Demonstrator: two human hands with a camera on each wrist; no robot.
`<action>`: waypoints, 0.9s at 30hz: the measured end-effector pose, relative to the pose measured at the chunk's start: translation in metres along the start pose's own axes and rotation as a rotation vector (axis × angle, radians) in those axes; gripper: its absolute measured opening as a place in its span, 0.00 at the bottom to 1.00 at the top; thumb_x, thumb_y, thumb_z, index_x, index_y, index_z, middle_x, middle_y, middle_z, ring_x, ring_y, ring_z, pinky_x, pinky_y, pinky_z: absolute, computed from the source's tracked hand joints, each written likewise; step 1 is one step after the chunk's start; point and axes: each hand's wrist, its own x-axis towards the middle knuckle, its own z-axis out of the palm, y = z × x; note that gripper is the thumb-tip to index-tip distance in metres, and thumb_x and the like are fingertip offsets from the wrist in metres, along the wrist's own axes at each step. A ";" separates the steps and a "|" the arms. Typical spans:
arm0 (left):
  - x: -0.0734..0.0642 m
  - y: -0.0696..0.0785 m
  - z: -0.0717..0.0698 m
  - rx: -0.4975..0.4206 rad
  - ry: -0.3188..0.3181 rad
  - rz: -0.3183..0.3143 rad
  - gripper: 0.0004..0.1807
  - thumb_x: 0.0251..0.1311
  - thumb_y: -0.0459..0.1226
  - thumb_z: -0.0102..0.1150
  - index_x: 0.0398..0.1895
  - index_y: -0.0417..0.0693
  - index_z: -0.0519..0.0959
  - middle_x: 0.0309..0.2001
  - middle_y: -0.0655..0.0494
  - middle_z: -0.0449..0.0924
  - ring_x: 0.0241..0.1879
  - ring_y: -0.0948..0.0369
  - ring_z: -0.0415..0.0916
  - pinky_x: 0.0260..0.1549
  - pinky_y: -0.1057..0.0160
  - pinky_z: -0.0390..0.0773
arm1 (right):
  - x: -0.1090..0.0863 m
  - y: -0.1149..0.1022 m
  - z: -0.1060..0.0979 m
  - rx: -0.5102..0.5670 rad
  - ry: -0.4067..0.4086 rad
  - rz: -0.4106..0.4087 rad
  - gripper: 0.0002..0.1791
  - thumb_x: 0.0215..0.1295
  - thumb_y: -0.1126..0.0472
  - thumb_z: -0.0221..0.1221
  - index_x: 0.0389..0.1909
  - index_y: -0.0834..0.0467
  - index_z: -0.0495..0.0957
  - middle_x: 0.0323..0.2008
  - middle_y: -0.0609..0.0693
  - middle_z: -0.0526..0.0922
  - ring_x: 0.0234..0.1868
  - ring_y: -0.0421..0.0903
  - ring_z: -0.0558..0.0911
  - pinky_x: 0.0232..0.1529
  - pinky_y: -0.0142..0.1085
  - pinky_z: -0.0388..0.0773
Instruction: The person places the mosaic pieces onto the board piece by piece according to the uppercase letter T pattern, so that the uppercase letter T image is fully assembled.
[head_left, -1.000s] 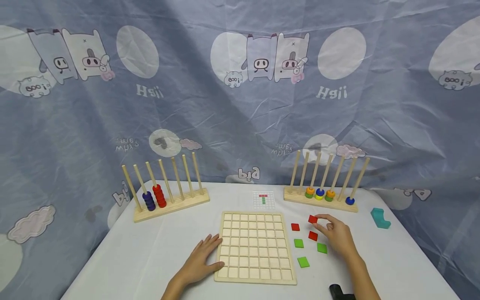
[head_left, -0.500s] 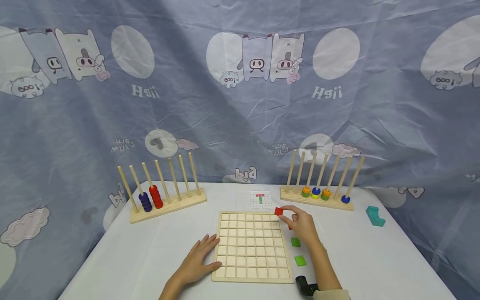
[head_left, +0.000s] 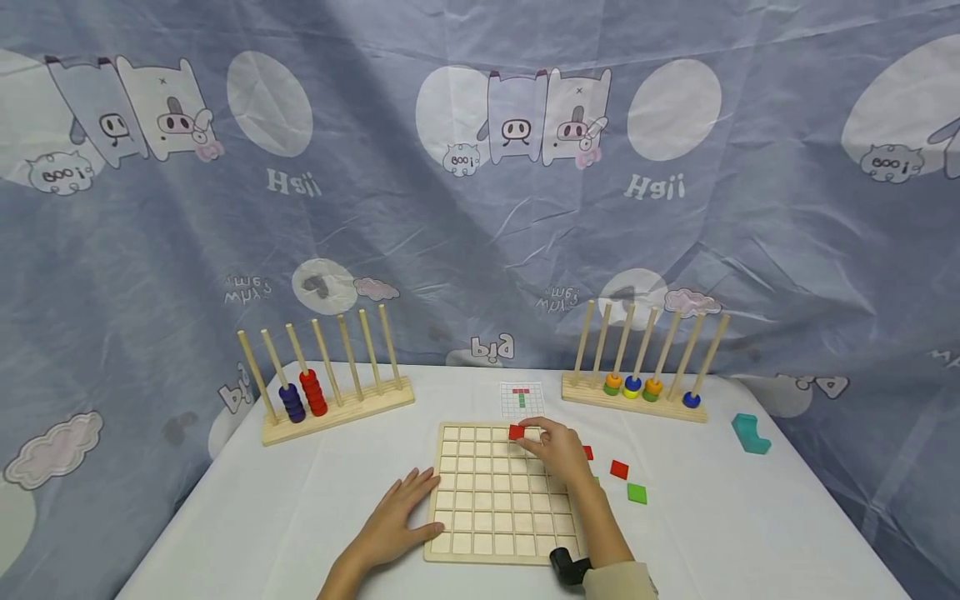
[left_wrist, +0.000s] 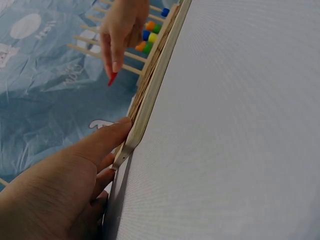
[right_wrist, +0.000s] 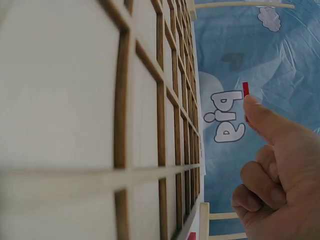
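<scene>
Tile (head_left: 517, 432) is shifting left over the board (head_left: 482, 501), lower centre, apparently unseated; we're pinching it in right hand (head_left: 558, 448), resting left hand (head_left: 399, 517) spread.

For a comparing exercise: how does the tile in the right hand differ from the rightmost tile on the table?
The held tile is red; the rightmost tile is green. The right hand pinches the held tile above the board; the rightmost tile lies on the table. Both look square.

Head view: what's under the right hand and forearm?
The right hand and forearm cover part of the grid board; a red tile and a green tile peek out alongside. Anything fully covered can't be seen.
</scene>
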 end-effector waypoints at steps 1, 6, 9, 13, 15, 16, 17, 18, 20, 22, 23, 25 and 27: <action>0.000 0.000 0.000 -0.002 0.000 0.001 0.40 0.55 0.57 0.57 0.66 0.45 0.63 0.68 0.47 0.57 0.68 0.45 0.48 0.63 0.41 0.45 | 0.000 0.000 0.002 -0.002 -0.006 0.001 0.17 0.51 0.54 0.67 0.44 0.52 0.81 0.08 0.42 0.52 0.12 0.38 0.49 0.12 0.29 0.46; 0.000 0.001 -0.001 -0.007 0.002 0.005 0.40 0.55 0.57 0.57 0.66 0.44 0.63 0.68 0.47 0.57 0.68 0.45 0.48 0.63 0.40 0.45 | -0.001 0.000 0.006 -0.040 -0.054 0.035 0.16 0.51 0.53 0.68 0.42 0.49 0.81 0.09 0.43 0.55 0.13 0.39 0.52 0.13 0.30 0.48; 0.000 0.000 -0.001 -0.002 0.002 0.006 0.40 0.55 0.57 0.57 0.66 0.45 0.63 0.68 0.48 0.57 0.68 0.45 0.48 0.63 0.41 0.45 | -0.001 0.001 0.007 -0.084 -0.083 0.045 0.16 0.51 0.53 0.68 0.42 0.50 0.82 0.10 0.43 0.57 0.14 0.39 0.53 0.15 0.31 0.49; 0.000 -0.002 0.000 0.004 0.003 0.006 0.40 0.55 0.57 0.56 0.67 0.45 0.62 0.68 0.48 0.57 0.68 0.45 0.48 0.63 0.41 0.45 | -0.001 0.005 0.008 -0.105 -0.093 0.050 0.16 0.51 0.54 0.68 0.42 0.52 0.82 0.10 0.43 0.57 0.16 0.40 0.53 0.16 0.32 0.49; 0.000 -0.002 0.001 0.003 0.004 0.007 0.40 0.55 0.58 0.56 0.67 0.45 0.62 0.68 0.48 0.57 0.68 0.45 0.48 0.63 0.41 0.45 | -0.001 0.008 0.009 -0.108 -0.094 0.056 0.15 0.51 0.54 0.68 0.42 0.51 0.82 0.10 0.43 0.57 0.16 0.40 0.53 0.16 0.31 0.49; 0.000 -0.003 0.001 0.003 0.005 0.007 0.40 0.55 0.58 0.56 0.67 0.46 0.62 0.68 0.48 0.57 0.68 0.45 0.48 0.63 0.41 0.45 | -0.001 0.010 0.010 -0.111 -0.095 0.061 0.15 0.51 0.54 0.68 0.41 0.50 0.82 0.10 0.43 0.57 0.15 0.40 0.53 0.16 0.31 0.50; 0.000 -0.003 0.001 0.003 0.006 0.008 0.40 0.55 0.58 0.56 0.67 0.46 0.63 0.68 0.48 0.57 0.68 0.45 0.48 0.63 0.40 0.45 | -0.001 0.011 0.011 -0.117 -0.095 0.066 0.15 0.51 0.54 0.68 0.41 0.50 0.82 0.10 0.43 0.58 0.15 0.40 0.53 0.16 0.31 0.50; 0.000 -0.003 0.002 0.004 0.006 0.008 0.40 0.55 0.58 0.56 0.67 0.46 0.63 0.68 0.48 0.57 0.68 0.45 0.48 0.63 0.40 0.45 | -0.001 0.013 0.011 -0.122 -0.097 0.070 0.15 0.51 0.53 0.68 0.41 0.49 0.82 0.10 0.43 0.58 0.15 0.40 0.53 0.16 0.31 0.50; 0.000 -0.004 0.002 0.004 0.006 0.007 0.40 0.55 0.58 0.56 0.67 0.46 0.63 0.68 0.48 0.57 0.68 0.46 0.48 0.63 0.40 0.45 | -0.001 0.015 0.013 -0.131 -0.100 0.075 0.14 0.51 0.53 0.68 0.41 0.48 0.82 0.11 0.43 0.58 0.15 0.40 0.54 0.16 0.31 0.51; 0.000 -0.004 0.002 0.005 0.006 0.007 0.40 0.55 0.58 0.56 0.67 0.46 0.62 0.68 0.48 0.57 0.68 0.46 0.48 0.63 0.40 0.45 | 0.000 0.017 0.013 -0.136 -0.101 0.080 0.14 0.51 0.53 0.68 0.41 0.48 0.82 0.11 0.43 0.58 0.16 0.40 0.54 0.17 0.32 0.52; 0.000 -0.004 0.002 0.005 0.005 0.006 0.40 0.55 0.58 0.56 0.67 0.46 0.62 0.68 0.49 0.57 0.68 0.46 0.48 0.63 0.40 0.45 | 0.000 0.017 0.013 -0.136 -0.102 0.081 0.15 0.51 0.53 0.68 0.41 0.48 0.82 0.12 0.43 0.58 0.17 0.40 0.55 0.17 0.32 0.52; 0.000 -0.004 0.002 0.006 0.006 0.007 0.40 0.55 0.58 0.56 0.67 0.46 0.62 0.68 0.49 0.57 0.68 0.46 0.48 0.63 0.40 0.45 | -0.001 0.017 0.013 -0.136 -0.102 0.079 0.15 0.51 0.53 0.68 0.41 0.49 0.82 0.12 0.43 0.58 0.17 0.40 0.55 0.18 0.32 0.52; 0.001 -0.004 0.002 0.008 0.008 0.009 0.40 0.55 0.58 0.56 0.67 0.46 0.63 0.68 0.48 0.57 0.68 0.46 0.48 0.63 0.40 0.46 | -0.001 0.018 0.013 -0.133 -0.106 0.081 0.15 0.51 0.53 0.67 0.42 0.49 0.82 0.12 0.43 0.58 0.17 0.40 0.55 0.18 0.33 0.52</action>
